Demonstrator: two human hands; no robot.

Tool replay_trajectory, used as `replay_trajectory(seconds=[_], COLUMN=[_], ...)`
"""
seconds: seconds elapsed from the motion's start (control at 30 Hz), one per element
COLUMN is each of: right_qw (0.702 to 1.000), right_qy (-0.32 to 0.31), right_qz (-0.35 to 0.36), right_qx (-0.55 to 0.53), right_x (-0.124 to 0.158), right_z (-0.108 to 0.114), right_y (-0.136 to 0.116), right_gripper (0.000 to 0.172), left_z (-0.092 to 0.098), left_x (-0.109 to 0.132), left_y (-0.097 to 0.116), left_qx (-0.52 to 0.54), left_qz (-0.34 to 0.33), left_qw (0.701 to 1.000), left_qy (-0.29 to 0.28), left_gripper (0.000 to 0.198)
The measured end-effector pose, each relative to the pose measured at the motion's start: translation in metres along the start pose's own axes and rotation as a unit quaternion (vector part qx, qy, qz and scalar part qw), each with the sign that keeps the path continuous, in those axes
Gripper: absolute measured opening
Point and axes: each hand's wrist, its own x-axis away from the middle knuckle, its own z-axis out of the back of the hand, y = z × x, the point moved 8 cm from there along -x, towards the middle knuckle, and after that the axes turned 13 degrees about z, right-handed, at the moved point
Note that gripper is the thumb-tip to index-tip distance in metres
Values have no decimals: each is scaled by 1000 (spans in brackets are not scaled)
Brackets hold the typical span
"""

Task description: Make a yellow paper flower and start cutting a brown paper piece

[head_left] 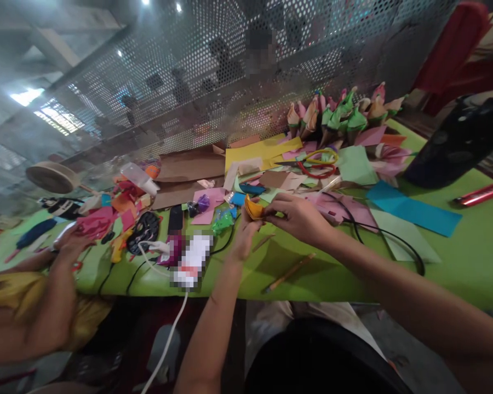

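Both my hands meet over the green table (468, 257) on a small folded orange paper piece (254, 208). My left hand (243, 236) pinches it from below with closed fingers. My right hand (299, 218) grips its right side, fingers curled. Two pencils (290, 272) lie on the table just below my hands. A black cable (388, 235) runs under my right forearm.
Coloured paper sheets (414, 210), scissors with red and yellow handles (318, 161) and a row of folded paper cones (340, 115) fill the back. Another person's arm and hand (68, 249) reach in at the left among paper scraps. A black object (460, 142) stands far right.
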Motion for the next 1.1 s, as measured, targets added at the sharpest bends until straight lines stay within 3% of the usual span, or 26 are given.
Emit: replay_trajectory(seconds=[0.2, 0.33, 0.53, 0.73, 1.1], right_qw=[999, 996, 994, 997, 996], right_qy=[-5, -14, -26, -13, -22], right_qz=[1, 3, 23, 13, 19], right_qx=[46, 86, 103, 71, 81], right_x=[1, 2, 3, 3, 4], right_z=[5, 5, 1, 0, -5], right_y=[4, 4, -1, -1, -3], right_gripper=[14, 13, 14, 8, 7], left_z=[-1, -5, -4, -9, -10], left_x=[-4, -3, 6, 7, 8], left_y=[-3, -2, -12, -12, -21], left_qx=[-16, -30, -68, -45, -5], left_qz=[-9, -16, 24, -17, 53], left_qw=[999, 999, 996, 998, 998], left_qy=[28, 34, 54, 35, 14], left_gripper=[42, 46, 53, 60, 50])
